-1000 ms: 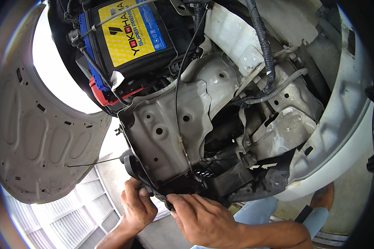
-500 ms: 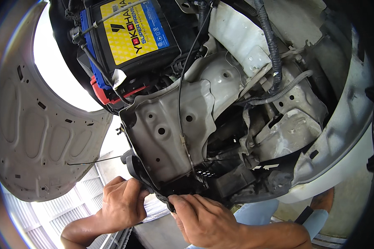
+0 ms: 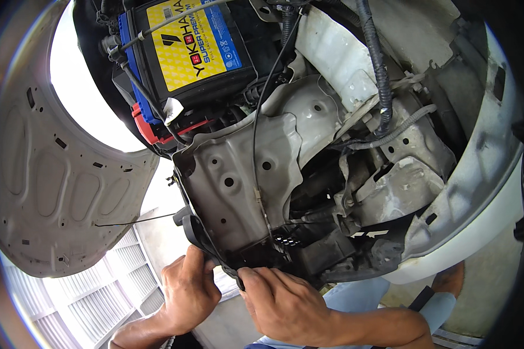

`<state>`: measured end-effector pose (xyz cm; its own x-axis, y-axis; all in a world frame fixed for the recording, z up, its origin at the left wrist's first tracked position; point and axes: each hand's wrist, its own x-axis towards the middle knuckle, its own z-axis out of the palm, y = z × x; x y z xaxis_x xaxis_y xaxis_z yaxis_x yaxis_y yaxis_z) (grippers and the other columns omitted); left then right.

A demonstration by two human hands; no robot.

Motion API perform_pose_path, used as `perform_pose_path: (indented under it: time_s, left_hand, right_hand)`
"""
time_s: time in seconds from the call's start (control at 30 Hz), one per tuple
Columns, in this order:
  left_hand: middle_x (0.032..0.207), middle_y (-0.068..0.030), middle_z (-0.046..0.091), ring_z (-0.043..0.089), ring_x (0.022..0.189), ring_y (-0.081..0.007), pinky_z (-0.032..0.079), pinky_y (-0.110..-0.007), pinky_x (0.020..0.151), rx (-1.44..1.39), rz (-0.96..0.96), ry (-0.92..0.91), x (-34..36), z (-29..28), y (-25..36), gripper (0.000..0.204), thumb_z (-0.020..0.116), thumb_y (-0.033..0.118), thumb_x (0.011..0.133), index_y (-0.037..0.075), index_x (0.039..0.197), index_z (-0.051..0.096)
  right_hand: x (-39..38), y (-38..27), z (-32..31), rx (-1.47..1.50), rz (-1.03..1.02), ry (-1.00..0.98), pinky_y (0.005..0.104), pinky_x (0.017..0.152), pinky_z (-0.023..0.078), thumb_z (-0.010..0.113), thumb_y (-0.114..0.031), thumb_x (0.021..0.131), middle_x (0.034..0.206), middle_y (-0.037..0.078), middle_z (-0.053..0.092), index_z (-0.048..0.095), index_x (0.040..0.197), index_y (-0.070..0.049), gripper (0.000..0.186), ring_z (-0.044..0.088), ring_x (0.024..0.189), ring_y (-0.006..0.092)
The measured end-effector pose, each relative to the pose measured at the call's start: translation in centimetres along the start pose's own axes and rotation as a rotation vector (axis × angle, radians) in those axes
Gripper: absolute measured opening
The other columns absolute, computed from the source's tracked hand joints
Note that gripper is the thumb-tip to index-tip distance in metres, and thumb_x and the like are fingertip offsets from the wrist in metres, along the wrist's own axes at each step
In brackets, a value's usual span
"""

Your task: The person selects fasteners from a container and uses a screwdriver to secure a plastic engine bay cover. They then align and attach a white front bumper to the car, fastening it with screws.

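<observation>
Fingers (image 3: 264, 280) of one right hand (image 3: 286, 305) pinch one black, curved strip (image 3: 201, 240); one left hand (image 3: 187, 291) curls beside it, grip unclear.

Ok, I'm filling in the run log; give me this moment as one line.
left hand: curled at black edge strip, hold unclear; right hand: gripping same strip; beside: grey metal panel; beyond: battery

Black curved strip (image 3: 220, 261), slanting, apparently plastic

batt (image 3: 209, 88) w/ yel lbl (image 3: 183, 49); hood (image 3: 67, 157) up, lft
</observation>
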<state>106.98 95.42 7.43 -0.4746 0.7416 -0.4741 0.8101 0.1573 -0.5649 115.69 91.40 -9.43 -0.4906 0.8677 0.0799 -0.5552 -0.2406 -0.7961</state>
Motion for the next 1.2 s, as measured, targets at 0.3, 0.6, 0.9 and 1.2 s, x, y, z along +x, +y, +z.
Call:
perform_pose_path:
  time_s: [0.3,0.6,0.9,1.2]
  left_hand:
    - [0.071,-0.0131,0.069,0.066,0.063,-0.0301,0.052,-0.039,0.06,-0.244,-0.01,-0.154,1.5,-1.5,-3.0,0.012,0.072,-0.003,0.081,0.001,0.093,0.069]
    - [0.062,-0.0088,0.069,0.06,0.051,-0.0155,0.049,-0.034,0.055,-0.424,0.087,-0.205,4.4,-1.2,-6.5,0.031,0.09,0.021,0.077,0.001,0.069,0.069]
    - [0.058,-0.0116,0.063,0.063,0.055,-0.0164,0.051,-0.037,0.057,-0.531,-0.019,-0.314,4.7,-1.1,-6.7,0.053,0.084,0.041,0.085,-0.002,0.064,0.062]
    - [0.065,-0.0111,0.073,0.073,0.065,-0.0209,0.056,-0.036,0.066,-0.519,0.008,-0.352,5.5,-1.7,-6.6,0.054,0.086,0.052,0.079,0.0,0.075,0.074]
  right_hand:
    - [0.9,0.3,0.5,-0.001,-0.047,0.095,0.0401,0.061,0.053,0.064,-0.011,0.093,0.081,0.013,0.061,0.059,0.105,0.001,0.018,0.064,0.067,0.0284]
    - [0.0,-0.5,0.4,-0.029,0.023,-0.01,0.0463,0.069,0.056,0.062,-0.011,0.099,0.093,0.022,0.067,0.056,0.118,0.006,0.027,0.069,0.077,0.0398]
    - [-0.1,-2.7,1.0,-0.211,0.159,0.028,0.0539,0.069,0.051,0.055,-0.021,0.105,0.081,0.027,0.067,0.054,0.12,0.0,0.026,0.067,0.08,0.0498]
    - [-0.3,-3.8,1.7,-0.352,0.254,0.036,0.0535,0.076,0.048,0.054,-0.024,0.105,0.077,0.027,0.065,0.051,0.128,0.001,0.035,0.065,0.082,0.05]
